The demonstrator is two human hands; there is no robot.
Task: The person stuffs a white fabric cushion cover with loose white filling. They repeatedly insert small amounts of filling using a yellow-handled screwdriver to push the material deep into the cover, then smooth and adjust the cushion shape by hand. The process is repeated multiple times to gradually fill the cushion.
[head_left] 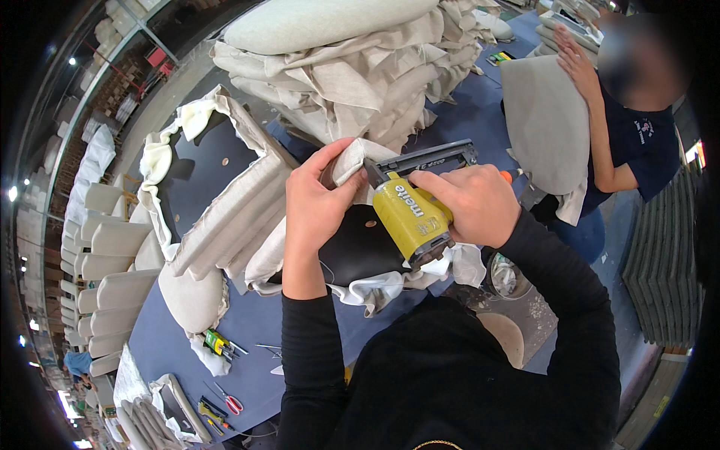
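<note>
Now, the left hand (319,199) is closed in a pinch, thumb and fingers gripping the folded beige fabric (349,163) at the far edge of an upholstered panel (352,251), whose dark underside faces up. The right hand (474,204) is wrapped around the handle of a yellow-green staple gun (411,217), its nose just beside the left fingertips at that same folded edge (whether it actually presses on the cloth, I cannot tell). The panel lies on the blue table (169,337) in front of the person, with white, bunched material along its near rim. Just to its left stand more dark-backed panels (206,169), and beyond rises a tall pile of beige covers (330,82). Red-handled scissors (235,406) lie at the lower left, beside a second stapler (213,411). Across on the right, a co-worker (637,146) has a hand against an upright pale cushion (541,120).
</note>
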